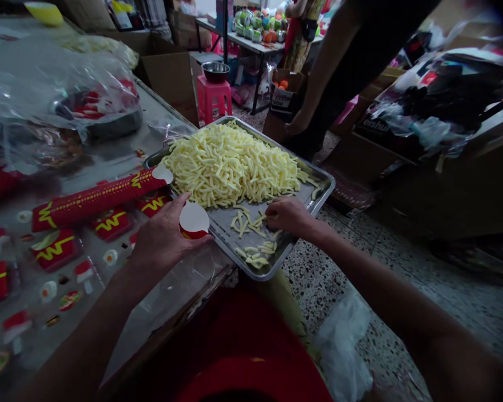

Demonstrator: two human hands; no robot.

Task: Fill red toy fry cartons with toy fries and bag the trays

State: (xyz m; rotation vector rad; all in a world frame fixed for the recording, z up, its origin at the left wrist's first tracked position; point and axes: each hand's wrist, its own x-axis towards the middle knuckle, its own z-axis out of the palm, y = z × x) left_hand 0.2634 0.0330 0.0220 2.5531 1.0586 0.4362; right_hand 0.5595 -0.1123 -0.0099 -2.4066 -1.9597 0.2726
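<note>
My left hand [167,237] is closed around a small red French fry box [194,219] with a white inner face, at the near left edge of a metal tray [265,272]. On that tray lies a big heap of pale yellow toy fries [230,162], with some loose ones in front. My right hand [288,216] is down on the tray among the loose fries, its fingers curled; fries show beside the fingertips, but what lies inside the grip is hidden. A long nested row of red fry boxes [100,200] with yellow marks lies left of the tray.
Clear plastic bags [58,84] cover a dark bowl on the printed table. Behind the tray are a cardboard box [170,78] and a pink stool [213,100] with a metal bowl [215,71]. Another person [331,72] stands close at the back right. A plastic bag [346,340] lies on the floor.
</note>
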